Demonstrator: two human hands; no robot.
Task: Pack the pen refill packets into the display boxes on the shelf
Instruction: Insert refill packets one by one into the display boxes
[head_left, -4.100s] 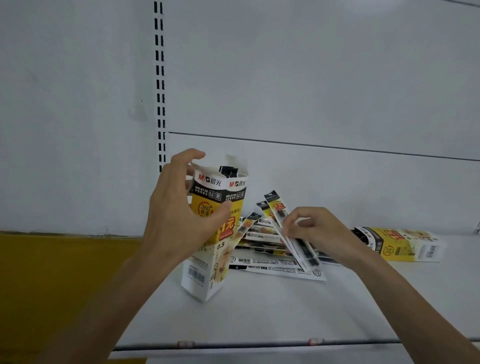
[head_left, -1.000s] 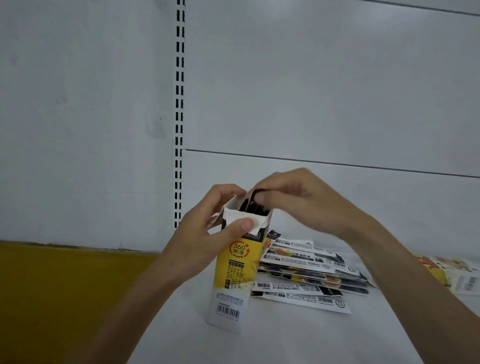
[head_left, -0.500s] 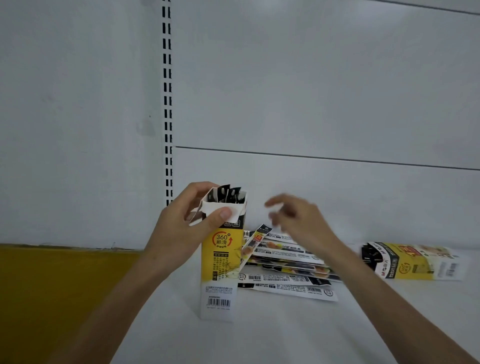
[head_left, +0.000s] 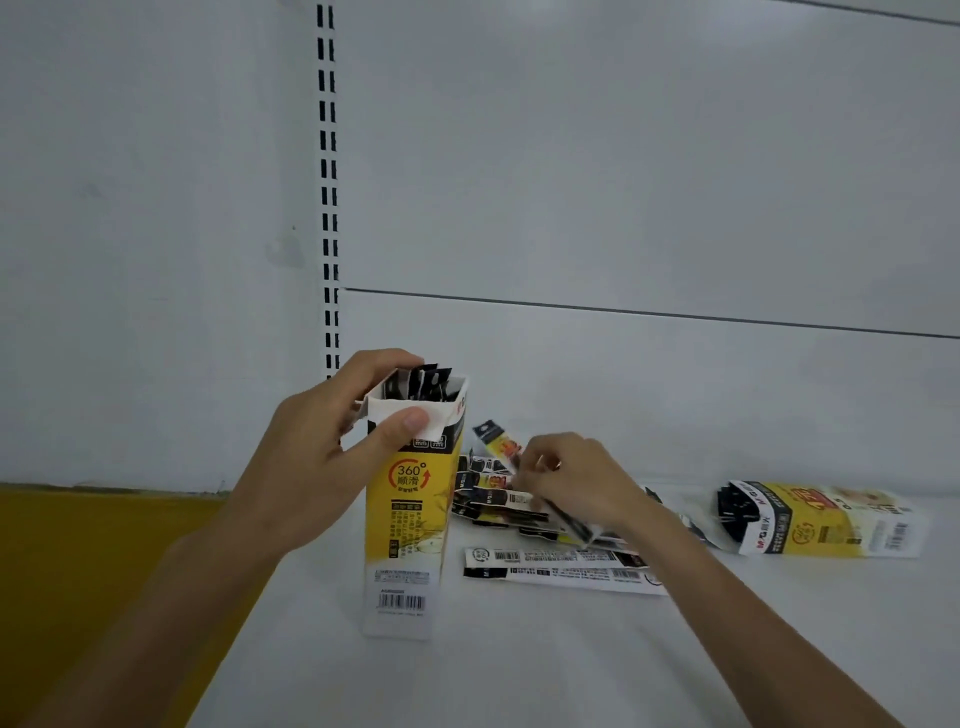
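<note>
The left hand (head_left: 332, 457) holds the upright display box (head_left: 410, 519) near its open top, with the thumb across the white front flap and the fingers round the rear edge. Its grip is closed on the box. This hold probably has two purposes: it steadies a tall, narrow carton that stands on a small base, and it keeps the mouth spread for loading. The long axis of the box is vertical, with the mouth up and the barcode end on the shelf (head_left: 571, 675). The packed packets (head_left: 423, 382) stand inside, parallel to that axis, and their black ends project above the rim. The right hand (head_left: 576, 483) is at the loose pile (head_left: 498, 512), just to the right of the box. Its grip is narrow, pinching one refill packet (head_left: 496, 439); blur hides the exact finger contact. This packet is tilted, its black header end raised towards the box and its other end running down and right under the hand. It must therefore be turned to vertical before insertion. The pile lies flat, with long axes roughly left to right. The second display box (head_left: 821, 519) lies on its side well to the right, its open end facing the pile.
</note>
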